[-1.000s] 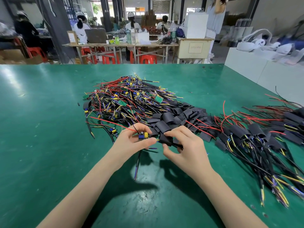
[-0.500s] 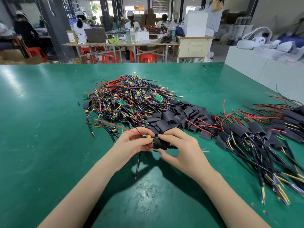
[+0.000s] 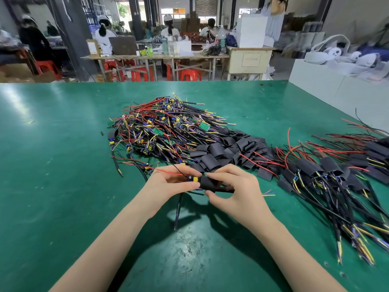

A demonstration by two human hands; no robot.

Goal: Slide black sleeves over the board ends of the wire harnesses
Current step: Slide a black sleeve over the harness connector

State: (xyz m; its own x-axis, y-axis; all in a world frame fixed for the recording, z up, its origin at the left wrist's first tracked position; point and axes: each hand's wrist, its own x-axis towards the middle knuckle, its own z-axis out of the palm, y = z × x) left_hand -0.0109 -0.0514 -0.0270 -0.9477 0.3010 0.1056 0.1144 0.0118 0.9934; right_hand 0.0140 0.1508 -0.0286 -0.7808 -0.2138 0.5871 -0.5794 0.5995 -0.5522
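While the green desk (image 3: 63, 186) spreads wide and glossy under the camera, catching soft window glare and showing a few scuffs near its front edge, both hands meet just above it at the centre. The left hand (image 3: 168, 184) pinches the board end of one wire harness (image 3: 192, 179), its fingers curled round the small blue and yellow parts, a red wire trailing off to the left. The right hand (image 3: 235, 190) grips a black sleeve (image 3: 207, 183) between thumb and fingers, and the sleeve's mouth sits right against the board end, touching it; how far it has gone over I cannot tell. Behind the hands lies a tangled heap of bare harnesses (image 3: 164, 129), red, yellow, black and purple, with little green boards showing. Just right of that heap sits a pile of loose sleeves (image 3: 227, 148), and further right a spread of sleeved harnesses (image 3: 328, 175) runs toward the desk's edge. Beyond the desk the room is a workshop: people in white caps sit at a long trestle table (image 3: 155, 56) with red stools (image 3: 189, 73) under it, a laptop (image 3: 123, 45) and bottles on top. A cream cabinet (image 3: 248, 60) carries a paper label, its writing too blurred to read. White boxes (image 3: 336, 85) stand at the right.
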